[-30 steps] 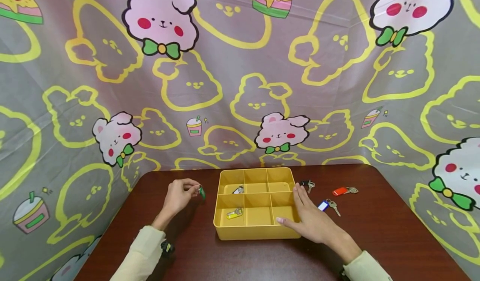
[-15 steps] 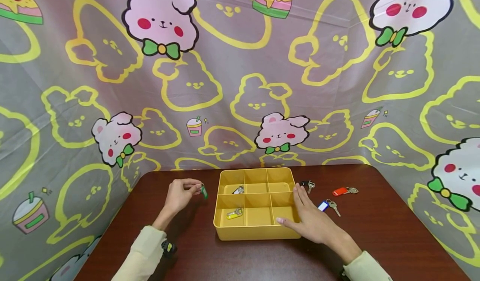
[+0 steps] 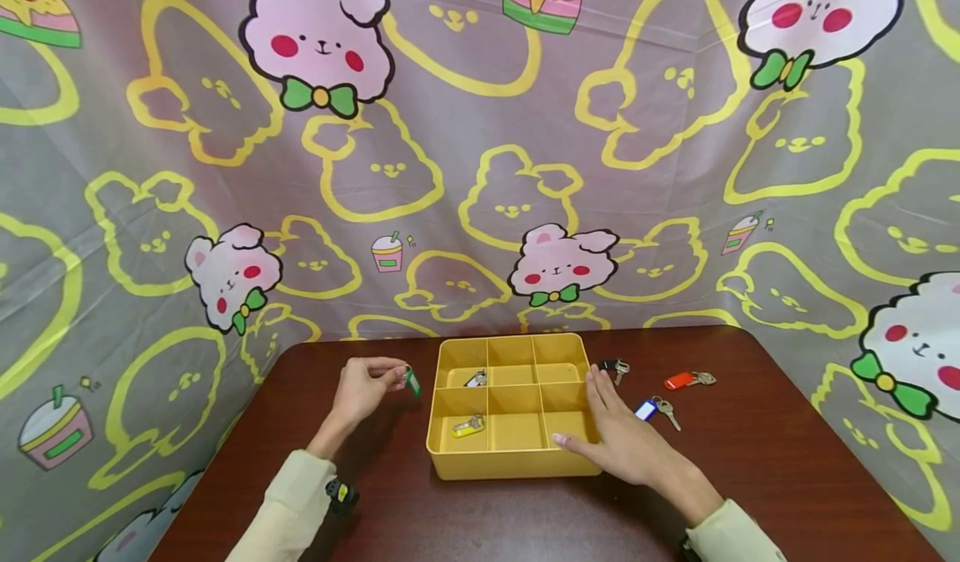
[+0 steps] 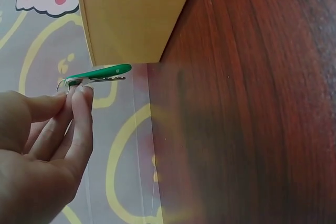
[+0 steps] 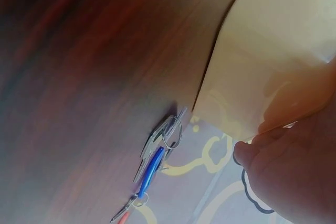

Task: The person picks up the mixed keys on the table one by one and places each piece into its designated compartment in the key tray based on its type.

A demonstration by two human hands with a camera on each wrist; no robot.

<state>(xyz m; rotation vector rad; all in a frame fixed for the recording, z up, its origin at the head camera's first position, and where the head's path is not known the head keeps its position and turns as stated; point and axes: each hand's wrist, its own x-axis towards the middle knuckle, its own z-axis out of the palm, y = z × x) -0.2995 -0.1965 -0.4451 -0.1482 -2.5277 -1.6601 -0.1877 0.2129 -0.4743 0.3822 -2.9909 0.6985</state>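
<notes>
My left hand [image 3: 367, 391] pinches a key by its ring, with a green key tag [image 3: 412, 381] dangling from it left of the yellow divided box [image 3: 517, 466]. In the left wrist view the green tag [image 4: 107, 72] and the metal key [image 4: 113, 79] lie alongside each other beyond the fingertips. My right hand [image 3: 630, 441] rests on the box's right rim, fingers straight and thumb over the front right compartment. A key with a yellow tag [image 3: 468, 427] lies in the front left compartment. In the back left one is a key with a whitish tag [image 3: 476, 378].
Right of the box lie keys with a black tag [image 3: 609, 366], a red tag [image 3: 679, 381] and a blue tag [image 3: 646, 410] on the dark wooden table [image 3: 765, 462]. A patterned cloth [image 3: 480, 128] hangs behind the table and along both sides.
My left hand has shifted slightly right toward the box, and the green tag has swung so more of its face shows. The right hand stays put on the box.
</notes>
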